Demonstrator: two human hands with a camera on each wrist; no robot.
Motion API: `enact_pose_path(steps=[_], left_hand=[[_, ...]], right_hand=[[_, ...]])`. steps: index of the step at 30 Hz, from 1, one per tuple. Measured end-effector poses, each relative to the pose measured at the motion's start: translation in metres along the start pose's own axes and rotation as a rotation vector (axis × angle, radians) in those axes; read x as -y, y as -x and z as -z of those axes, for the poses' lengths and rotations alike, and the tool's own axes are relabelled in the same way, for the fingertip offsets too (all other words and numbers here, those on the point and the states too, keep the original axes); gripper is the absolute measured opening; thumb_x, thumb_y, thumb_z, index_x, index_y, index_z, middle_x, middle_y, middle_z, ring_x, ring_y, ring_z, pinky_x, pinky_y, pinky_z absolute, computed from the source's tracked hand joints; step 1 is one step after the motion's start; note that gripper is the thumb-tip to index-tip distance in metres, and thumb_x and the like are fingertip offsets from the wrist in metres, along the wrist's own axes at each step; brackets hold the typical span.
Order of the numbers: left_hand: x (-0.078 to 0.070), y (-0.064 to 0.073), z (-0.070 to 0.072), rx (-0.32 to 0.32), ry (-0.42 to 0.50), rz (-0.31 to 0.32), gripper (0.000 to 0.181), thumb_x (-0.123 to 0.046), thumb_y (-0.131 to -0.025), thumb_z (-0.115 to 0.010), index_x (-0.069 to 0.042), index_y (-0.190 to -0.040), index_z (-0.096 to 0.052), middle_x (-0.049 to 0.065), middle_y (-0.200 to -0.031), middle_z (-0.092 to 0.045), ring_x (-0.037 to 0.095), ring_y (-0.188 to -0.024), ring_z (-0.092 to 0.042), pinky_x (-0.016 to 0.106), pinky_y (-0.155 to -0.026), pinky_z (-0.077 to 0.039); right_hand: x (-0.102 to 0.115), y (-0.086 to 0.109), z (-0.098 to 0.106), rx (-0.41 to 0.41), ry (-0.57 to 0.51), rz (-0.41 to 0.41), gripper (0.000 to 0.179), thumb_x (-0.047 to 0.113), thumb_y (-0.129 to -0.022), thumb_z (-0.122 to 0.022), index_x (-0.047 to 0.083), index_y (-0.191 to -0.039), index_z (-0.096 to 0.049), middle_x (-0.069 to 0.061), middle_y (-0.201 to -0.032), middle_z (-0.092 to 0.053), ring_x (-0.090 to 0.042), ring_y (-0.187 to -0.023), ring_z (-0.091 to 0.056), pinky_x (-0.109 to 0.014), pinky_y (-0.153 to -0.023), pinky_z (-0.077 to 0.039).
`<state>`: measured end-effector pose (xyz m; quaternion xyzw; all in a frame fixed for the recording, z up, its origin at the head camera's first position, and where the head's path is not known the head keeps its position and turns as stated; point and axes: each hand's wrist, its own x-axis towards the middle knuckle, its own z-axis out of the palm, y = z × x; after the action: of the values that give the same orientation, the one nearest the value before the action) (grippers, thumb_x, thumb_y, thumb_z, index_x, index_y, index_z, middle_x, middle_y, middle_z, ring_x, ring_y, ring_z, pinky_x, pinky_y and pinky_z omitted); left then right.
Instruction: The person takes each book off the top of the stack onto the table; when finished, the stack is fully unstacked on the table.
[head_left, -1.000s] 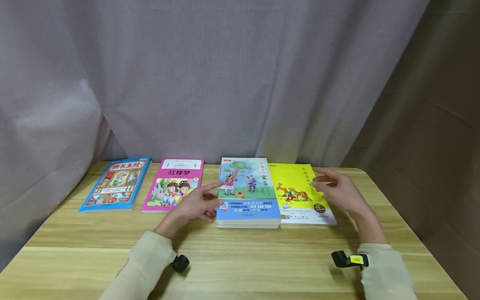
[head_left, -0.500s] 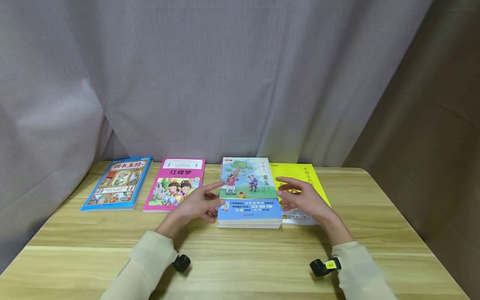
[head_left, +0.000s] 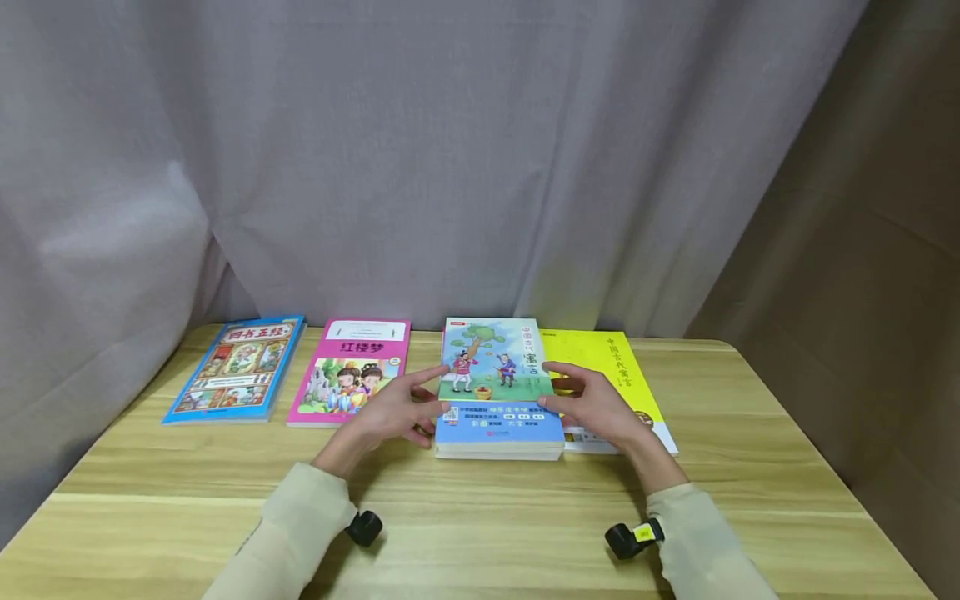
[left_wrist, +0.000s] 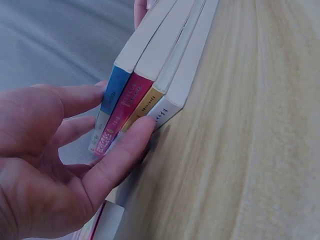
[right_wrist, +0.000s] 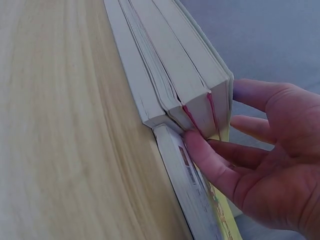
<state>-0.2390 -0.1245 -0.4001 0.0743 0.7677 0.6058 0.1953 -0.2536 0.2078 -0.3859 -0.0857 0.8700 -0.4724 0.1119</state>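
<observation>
A stack of several books point(head_left: 498, 429) lies on the table, its top cover pale green and blue with a tree and two figures. My left hand point(head_left: 397, 408) is at its left side; in the left wrist view the thumb point(left_wrist: 120, 155) and fingertips touch the blue, pink, yellow and white spines point(left_wrist: 132, 100). My right hand point(head_left: 592, 404) is at the right side, its thumb point(right_wrist: 212, 160) and fingers against the page edges point(right_wrist: 195, 100). Fingers of both hands are mostly straight. A yellow book point(head_left: 618, 367) lies flat beside the stack, partly hidden by the right hand.
Left of the stack lie a pink book point(head_left: 348, 329) and, farther left, a blue-bordered book point(head_left: 236, 358), both flat. Behind the wooden table point(head_left: 480, 525) hangs a grey curtain point(head_left: 390, 167). The table's right edge runs beyond the yellow book.
My right hand has moved left from the yellow book's right edge to the right side of the stack. The left hand and the books have stayed in place.
</observation>
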Motion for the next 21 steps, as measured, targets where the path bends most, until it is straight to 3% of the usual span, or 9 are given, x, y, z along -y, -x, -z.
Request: enact_pose_path(steps=[4,12,21], left_hand=[[-0.0041,0.0015,-0.0009,-0.013,-0.019,0.011,0.071,-0.015,-0.102,-0.071,-0.023,-0.165,-0.039,0.028,-0.136,-0.054,0.023,-0.078,-0.068,0.039,-0.068,-0.068],[-0.0089,0.0033,0.0012,-0.016,-0.03,0.024,0.071,-0.014,-0.102,-0.071,-0.02,-0.165,-0.039,0.029,-0.138,-0.052,0.024,-0.081,-0.069,0.04,-0.069,-0.068],[-0.01,0.0043,0.0041,-0.03,-0.052,0.036,0.07,-0.011,-0.101,-0.071,-0.017,-0.164,-0.041,0.029,-0.135,-0.053,0.026,-0.083,-0.072,0.041,-0.07,-0.068]], right_hand=[[-0.0004,0.0005,0.0003,0.008,-0.043,-0.01,0.074,0.034,-0.095,-0.081,0.013,-0.159,-0.049,-0.024,-0.155,-0.052,-0.042,-0.14,-0.054,-0.037,-0.093,-0.065],[0.0,0.0005,-0.0017,0.007,-0.056,-0.005,0.072,0.029,-0.094,-0.082,0.012,-0.157,-0.052,-0.024,-0.152,-0.055,-0.035,-0.119,-0.065,-0.034,-0.087,-0.066],[0.0015,0.0021,-0.0065,0.018,-0.082,0.016,0.074,0.028,-0.093,-0.082,0.01,-0.158,-0.05,-0.024,-0.151,-0.056,-0.034,-0.121,-0.066,-0.036,-0.089,-0.067]])
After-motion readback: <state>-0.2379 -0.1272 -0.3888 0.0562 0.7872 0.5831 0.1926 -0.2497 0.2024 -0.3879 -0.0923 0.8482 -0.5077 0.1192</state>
